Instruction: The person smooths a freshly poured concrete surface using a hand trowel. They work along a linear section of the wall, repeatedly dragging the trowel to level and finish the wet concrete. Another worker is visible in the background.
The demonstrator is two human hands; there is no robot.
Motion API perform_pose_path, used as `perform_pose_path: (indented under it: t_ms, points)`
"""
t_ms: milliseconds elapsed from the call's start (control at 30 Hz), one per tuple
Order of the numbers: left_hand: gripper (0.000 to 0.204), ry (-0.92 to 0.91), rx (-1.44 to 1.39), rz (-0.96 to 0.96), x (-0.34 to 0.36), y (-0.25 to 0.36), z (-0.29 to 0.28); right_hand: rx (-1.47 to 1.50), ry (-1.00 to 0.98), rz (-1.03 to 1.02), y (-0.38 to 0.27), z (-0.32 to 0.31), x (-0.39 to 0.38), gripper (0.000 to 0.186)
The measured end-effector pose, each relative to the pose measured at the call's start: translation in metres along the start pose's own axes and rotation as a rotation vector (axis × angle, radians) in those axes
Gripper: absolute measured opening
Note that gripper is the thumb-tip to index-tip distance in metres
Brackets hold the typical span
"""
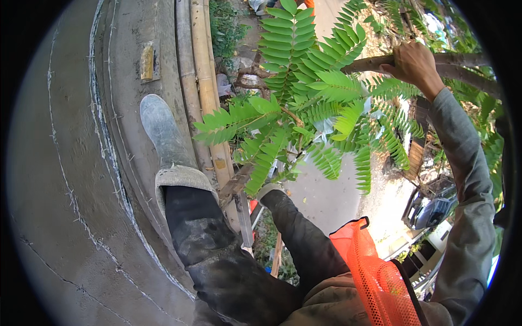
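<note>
My right hand (411, 63) is wrapped round a brown tree branch (370, 64) at the upper right, with my grey-sleeved arm stretched up to it. Broad sprays of green leaflets (293, 49) spread just left of that hand. My left hand does not show. A trowel or float with a worn yellow handle (147, 62) lies on the concrete ledge (130, 27), apart from any hand. My dusty grey boot (163, 130) rests on this ledge; my other leg (299, 233) reaches lower, beside some timber pieces.
Strands of barbed wire (111, 174) run along the grey concrete surface at left. Bamboo poles (204, 65) line the ledge's right side. Far below are a pale paved path (326, 187) and a dark vehicle (432, 209). My orange mesh vest (375, 277) hangs forward.
</note>
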State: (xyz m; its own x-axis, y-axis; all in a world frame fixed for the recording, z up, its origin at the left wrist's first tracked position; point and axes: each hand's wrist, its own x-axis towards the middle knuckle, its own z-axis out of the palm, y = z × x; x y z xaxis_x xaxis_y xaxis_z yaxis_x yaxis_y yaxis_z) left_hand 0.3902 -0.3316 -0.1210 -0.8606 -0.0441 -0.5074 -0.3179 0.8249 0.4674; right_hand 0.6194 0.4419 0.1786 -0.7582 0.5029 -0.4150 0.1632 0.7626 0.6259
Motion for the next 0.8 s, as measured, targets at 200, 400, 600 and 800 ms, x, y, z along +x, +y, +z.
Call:
perform_pose_path:
  t_ms: [200, 400, 600, 800]
  points:
    - [0.030, 0.004, 0.051, -0.044, -0.027, -0.011, 0.009, -0.024, -0.106, 0.056, -0.003, -0.001, 0.001, 0.065]
    - [0.029, 0.020, 0.078, -0.071, -0.045, -0.006, 0.012, 0.031, -0.090, 0.091, -0.004, -0.005, 0.004, 0.064]
    - [0.028, 0.026, 0.094, -0.099, -0.044, -0.009, 0.019, 0.037, -0.130, 0.064, -0.003, 0.000, 0.008, 0.066]
    - [0.028, 0.156, -0.052, -0.190, -0.032, -0.020, 0.042, 0.002, -0.137, 0.053, -0.003, 0.002, 0.008, 0.070]
